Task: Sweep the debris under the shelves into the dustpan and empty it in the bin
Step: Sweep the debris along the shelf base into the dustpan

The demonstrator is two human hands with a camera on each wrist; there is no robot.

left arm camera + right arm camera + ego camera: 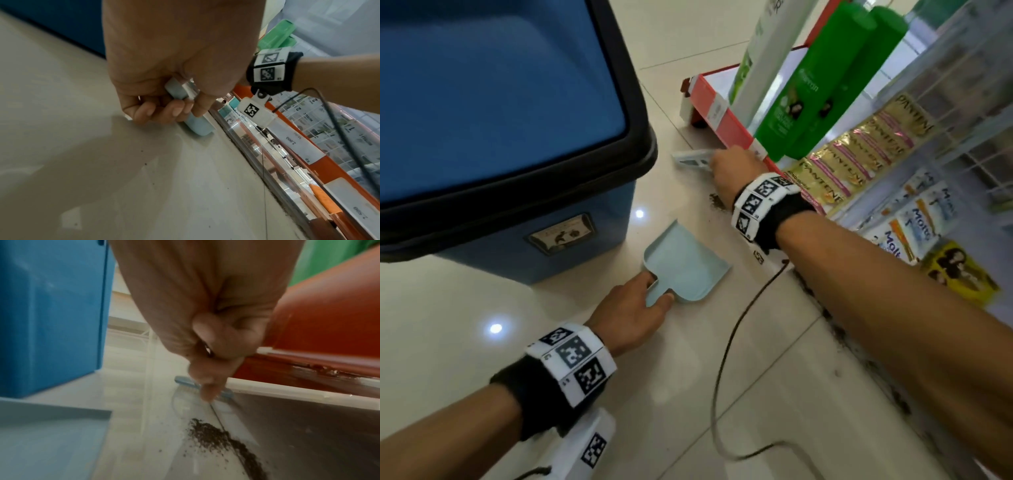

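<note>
A light blue dustpan lies flat on the tiled floor beside the blue bin with a black rim. My left hand grips the dustpan's short handle, fingers curled under it. My right hand reaches to the foot of the shelf and grips a small brush; its blue head touches the floor. A dark brown pile of debris lies along the shelf's base, between brush and dustpan. In the right wrist view the debris runs as a streak toward the camera.
The red-edged bottom shelf carries green shampoo bottles; strips of sachets hang on a wire rack to the right. A black cable loops across the floor by my right forearm. The bin stands close on the left.
</note>
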